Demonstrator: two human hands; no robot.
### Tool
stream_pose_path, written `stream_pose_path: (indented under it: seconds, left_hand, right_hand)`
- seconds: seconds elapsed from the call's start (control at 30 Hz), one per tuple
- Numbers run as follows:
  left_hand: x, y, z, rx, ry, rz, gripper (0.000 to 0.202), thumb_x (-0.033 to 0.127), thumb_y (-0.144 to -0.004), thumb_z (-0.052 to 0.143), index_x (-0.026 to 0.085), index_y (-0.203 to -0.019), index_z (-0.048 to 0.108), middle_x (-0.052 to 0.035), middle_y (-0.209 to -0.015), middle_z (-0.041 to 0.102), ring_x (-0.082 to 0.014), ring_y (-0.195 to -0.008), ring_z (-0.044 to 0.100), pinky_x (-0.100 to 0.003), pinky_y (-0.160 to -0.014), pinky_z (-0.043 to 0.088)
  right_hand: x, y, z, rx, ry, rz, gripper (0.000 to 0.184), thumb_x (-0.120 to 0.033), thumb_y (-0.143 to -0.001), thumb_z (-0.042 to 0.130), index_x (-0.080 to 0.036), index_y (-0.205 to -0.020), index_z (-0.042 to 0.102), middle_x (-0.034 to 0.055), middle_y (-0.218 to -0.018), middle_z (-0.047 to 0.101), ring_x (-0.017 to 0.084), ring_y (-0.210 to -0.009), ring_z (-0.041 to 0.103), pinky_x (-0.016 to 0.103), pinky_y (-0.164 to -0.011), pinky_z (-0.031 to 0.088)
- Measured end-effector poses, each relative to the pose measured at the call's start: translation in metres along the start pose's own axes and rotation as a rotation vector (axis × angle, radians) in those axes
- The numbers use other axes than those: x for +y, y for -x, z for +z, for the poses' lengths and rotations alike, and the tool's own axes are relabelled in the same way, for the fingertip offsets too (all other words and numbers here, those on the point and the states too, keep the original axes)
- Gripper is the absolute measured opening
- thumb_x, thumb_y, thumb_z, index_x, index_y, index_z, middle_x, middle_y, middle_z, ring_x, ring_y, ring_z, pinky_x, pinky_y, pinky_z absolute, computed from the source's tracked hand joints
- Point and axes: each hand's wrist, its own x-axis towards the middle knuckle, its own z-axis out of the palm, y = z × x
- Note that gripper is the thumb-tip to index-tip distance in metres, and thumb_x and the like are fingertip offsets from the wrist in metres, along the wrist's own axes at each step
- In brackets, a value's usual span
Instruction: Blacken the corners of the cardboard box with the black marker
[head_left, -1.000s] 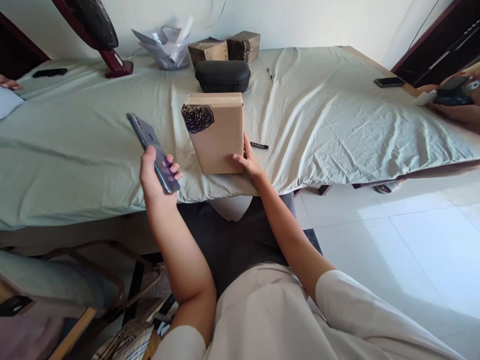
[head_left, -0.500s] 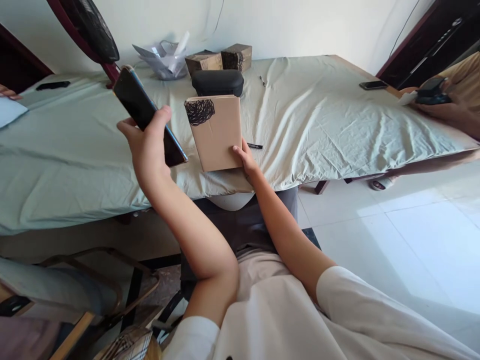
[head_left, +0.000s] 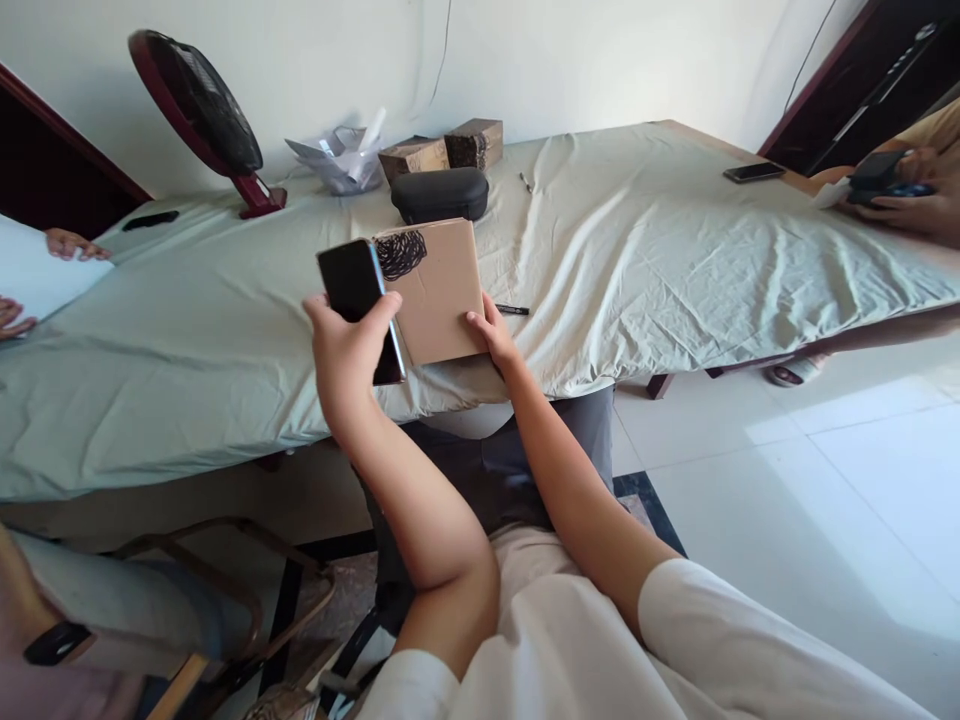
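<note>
My left hand (head_left: 346,345) is closed around a smartphone (head_left: 352,285) with a dark screen, held upright with the thumb along its right edge. The phone overlaps the left edge of a brown cardboard box (head_left: 442,300); whether they touch I cannot tell. A black scribble (head_left: 401,254) marks the box's upper left corner. My right hand (head_left: 493,330) grips the box at its lower right, thumb on the front face and fingers mostly hidden behind. Just right of that hand, a black pen (head_left: 513,310) lies on the cloth. A black zippered case (head_left: 440,194) rests behind the box.
The table wears a pale green cloth (head_left: 615,260). Along the wall are a fan (head_left: 202,110), a clear plastic bag (head_left: 345,160) and two small cardboard boxes (head_left: 475,145). Another phone (head_left: 754,172) lies at right, near a person's hands (head_left: 904,195). Another person's hand (head_left: 73,245) rests at left.
My left hand has brought the phone right and down, from beside the box to its left edge. My right hand keeps its grip on the box. The view has shifted slightly.
</note>
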Motion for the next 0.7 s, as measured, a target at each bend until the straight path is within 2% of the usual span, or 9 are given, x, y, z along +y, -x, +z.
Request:
stream_pose_path:
  seconds: [0.07, 0.2, 0.33, 0.5, 0.7]
  left_hand:
    - [-0.005, 0.005, 0.015, -0.017, -0.066, 0.011, 0.063, 0.041, -0.073, 0.096, 0.025, -0.112, 0.049, -0.0075, -0.112, 0.066, -0.0308, -0.107, 0.068, -0.051, -0.106, 0.055]
    - [-0.005, 0.012, 0.034, 0.076, -0.087, 0.075, 0.064, 0.042, -0.071, 0.095, 0.027, -0.11, 0.045, -0.0063, -0.109, 0.067, -0.0334, -0.113, 0.07, -0.049, -0.109, 0.055]
    - [-0.002, 0.016, 0.028, 0.148, -0.1, 0.112, 0.066, 0.037, -0.069, 0.094, 0.028, -0.109, 0.043, -0.0073, -0.114, 0.068, -0.0337, -0.115, 0.071, -0.049, -0.111, 0.056]
    - [0.005, 0.023, 0.016, 0.189, -0.143, 0.105, 0.066, 0.035, -0.065, 0.095, 0.029, -0.104, 0.042, -0.0046, -0.11, 0.066, -0.0342, -0.117, 0.071, -0.051, -0.112, 0.057]
    - [0.012, 0.028, 0.019, 0.199, -0.145, 0.138, 0.064, 0.034, -0.067, 0.093, 0.029, -0.103, 0.039, -0.0043, -0.107, 0.065, -0.0351, -0.117, 0.07, -0.053, -0.115, 0.056]
  right_hand:
    - [0.0, 0.001, -0.001, -0.008, 0.019, -0.005, 0.123, -0.083, -0.069, 0.084, -0.027, -0.171, 0.045, 0.0084, -0.171, 0.058, 0.038, -0.158, 0.054, 0.054, -0.137, 0.043]
    - [0.002, 0.003, -0.004, -0.033, 0.041, 0.005, 0.121, -0.081, -0.071, 0.085, -0.028, -0.172, 0.045, 0.0084, -0.172, 0.056, 0.04, -0.158, 0.054, 0.058, -0.137, 0.042]
    - [0.004, 0.006, -0.007, -0.042, 0.031, 0.0, 0.12, -0.081, -0.071, 0.086, -0.028, -0.171, 0.045, 0.0092, -0.17, 0.058, 0.04, -0.158, 0.054, 0.06, -0.137, 0.042]
    - [0.002, 0.008, -0.006, -0.038, 0.051, -0.005, 0.118, -0.085, -0.07, 0.086, -0.034, -0.17, 0.047, 0.0063, -0.167, 0.061, 0.04, -0.159, 0.053, 0.063, -0.138, 0.041]
    - [-0.003, 0.01, -0.004, -0.038, 0.065, 0.001, 0.123, -0.089, -0.066, 0.086, -0.037, -0.171, 0.047, 0.0063, -0.164, 0.063, 0.041, -0.159, 0.051, 0.066, -0.139, 0.038]
